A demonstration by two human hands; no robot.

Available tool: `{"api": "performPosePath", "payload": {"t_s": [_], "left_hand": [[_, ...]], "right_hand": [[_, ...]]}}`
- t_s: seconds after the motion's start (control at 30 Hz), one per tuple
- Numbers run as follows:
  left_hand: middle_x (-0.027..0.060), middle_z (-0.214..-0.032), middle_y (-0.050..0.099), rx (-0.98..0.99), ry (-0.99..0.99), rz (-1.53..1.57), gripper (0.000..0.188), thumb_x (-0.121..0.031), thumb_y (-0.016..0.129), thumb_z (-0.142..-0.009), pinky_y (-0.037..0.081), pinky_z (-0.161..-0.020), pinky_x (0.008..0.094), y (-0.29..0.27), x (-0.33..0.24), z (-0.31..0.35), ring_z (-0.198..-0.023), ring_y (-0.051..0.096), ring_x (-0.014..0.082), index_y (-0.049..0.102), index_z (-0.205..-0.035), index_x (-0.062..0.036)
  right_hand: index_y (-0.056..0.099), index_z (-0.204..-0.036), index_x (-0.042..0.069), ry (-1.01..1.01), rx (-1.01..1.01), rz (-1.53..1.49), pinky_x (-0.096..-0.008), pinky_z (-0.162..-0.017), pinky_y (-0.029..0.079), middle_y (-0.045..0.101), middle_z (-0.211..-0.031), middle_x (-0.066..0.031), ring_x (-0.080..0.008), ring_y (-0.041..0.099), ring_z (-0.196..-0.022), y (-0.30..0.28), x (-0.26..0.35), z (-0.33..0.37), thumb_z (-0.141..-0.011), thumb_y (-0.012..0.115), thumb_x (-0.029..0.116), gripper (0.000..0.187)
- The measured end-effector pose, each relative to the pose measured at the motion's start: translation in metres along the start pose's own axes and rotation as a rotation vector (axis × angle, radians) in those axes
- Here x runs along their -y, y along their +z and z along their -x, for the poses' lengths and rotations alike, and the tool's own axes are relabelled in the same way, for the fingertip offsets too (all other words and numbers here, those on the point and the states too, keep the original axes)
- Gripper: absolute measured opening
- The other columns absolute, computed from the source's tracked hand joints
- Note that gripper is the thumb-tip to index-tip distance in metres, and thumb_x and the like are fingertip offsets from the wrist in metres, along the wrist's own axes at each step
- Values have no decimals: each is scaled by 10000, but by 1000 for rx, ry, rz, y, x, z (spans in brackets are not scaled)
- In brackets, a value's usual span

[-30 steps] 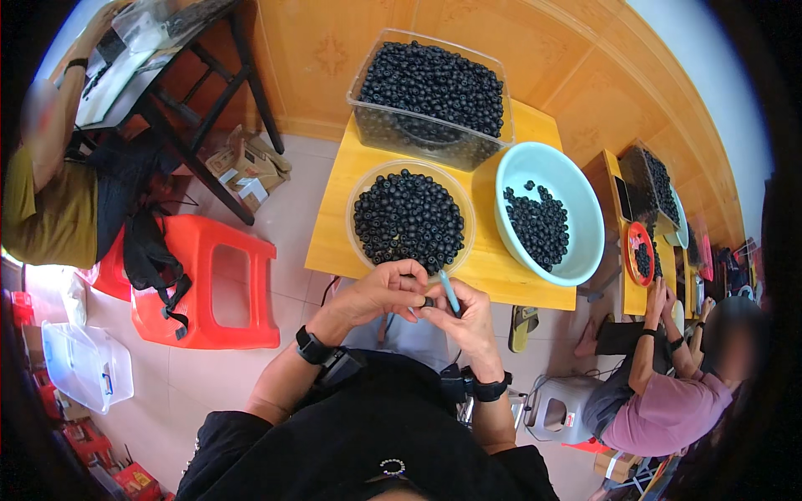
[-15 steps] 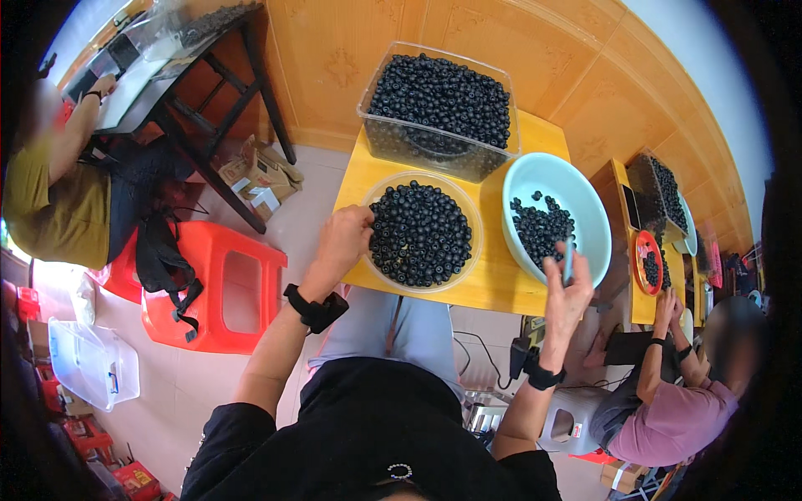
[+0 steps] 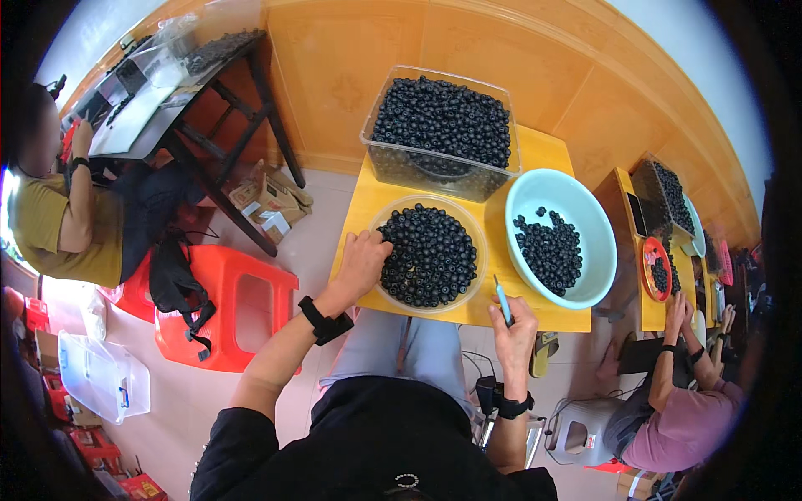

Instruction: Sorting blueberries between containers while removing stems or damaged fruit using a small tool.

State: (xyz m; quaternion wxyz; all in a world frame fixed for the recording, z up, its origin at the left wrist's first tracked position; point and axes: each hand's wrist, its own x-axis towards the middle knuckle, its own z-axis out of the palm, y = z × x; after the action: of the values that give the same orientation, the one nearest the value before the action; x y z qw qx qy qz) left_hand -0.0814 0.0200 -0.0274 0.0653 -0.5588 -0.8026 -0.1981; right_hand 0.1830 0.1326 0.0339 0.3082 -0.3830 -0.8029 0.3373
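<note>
My left hand [image 3: 362, 265] rests at the left rim of a shallow round clear dish [image 3: 477, 280]. Its fingers are curled together against the black beads [image 3: 428, 255] inside; what they pinch is hidden. Between the fingers of my right hand [image 3: 514, 334] is a slim light-blue pen-like tool [image 3: 505, 305], its narrow dark tip pointing up and away from me. That hand is at the front edge of the yellow table [image 3: 543, 318], between the dish and a pale-blue basin [image 3: 600, 250]. More black beads [image 3: 549, 250] lie in the basin.
A clear rectangular box [image 3: 418, 167] heaped with black beads stands behind the dish. To the left are red stools [image 3: 209, 334], a dark-legged table [image 3: 180, 150] and a seated person [image 3: 75, 217]. Another person [image 3: 689, 426] works at the right by a red bowl [image 3: 647, 275].
My right hand has come left and down from over the basin to the table's front edge, keeping the tool. My left hand stays at the dish. The whole view has shifted slightly.
</note>
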Motion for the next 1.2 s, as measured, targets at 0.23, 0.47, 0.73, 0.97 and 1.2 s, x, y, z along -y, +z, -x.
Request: {"api": "performPosePath", "payload": {"t_s": [0.23, 0.47, 0.73, 0.97, 1.2], "left_hand": [[73, -823, 595, 74, -175, 858, 150, -24, 645, -742, 445, -686, 317, -23, -6, -4, -774, 593, 194, 579, -876, -33], [103, -900, 650, 212, -481, 2044, 130, -58, 585, -860, 535, -701, 227, -53, -54, 16, -747, 644, 132, 570, -985, -27], [116, -952, 642, 264, -505, 2283, 188, -36, 579, -854, 541, -740, 239, -46, -66, 27, -796, 641, 135, 579, -1041, -21], [78, -905, 629, 279, -482, 2318, 155, -35, 581, -853, 532, -716, 229, -51, -69, 27, -774, 628, 124, 581, -1007, -34], [70, -912, 627, 325, -459, 2348, 119, -60, 590, -855, 527, -691, 220, -40, -70, 27, -761, 620, 118, 578, -974, -50]], "right_hand": [[651, -888, -2, 43, 32, -59, -269, -539, 360, 492, -648, -55, -135, 453, -578, 8, -1, 8, -769, 644, 69, 139], [626, -948, -32, -105, 154, -204, -301, -539, 400, 536, -681, -118, -213, 522, -588, 17, 25, 7, -815, 590, 81, 179], [624, -968, -11, -148, 236, -225, -295, -572, 453, 620, -792, -138, -229, 596, -639, 15, 55, 8, -829, 577, 71, 168], [634, -948, 12, -300, 213, -184, -321, -548, 462, 627, -783, -143, -272, 610, -643, 17, 64, 8, -801, 618, 83, 164], [639, -926, 32, -305, 221, -117, -335, -518, 448, 601, -721, -134, -282, 585, -582, 18, 62, 6, -808, 615, 112, 144]]}}
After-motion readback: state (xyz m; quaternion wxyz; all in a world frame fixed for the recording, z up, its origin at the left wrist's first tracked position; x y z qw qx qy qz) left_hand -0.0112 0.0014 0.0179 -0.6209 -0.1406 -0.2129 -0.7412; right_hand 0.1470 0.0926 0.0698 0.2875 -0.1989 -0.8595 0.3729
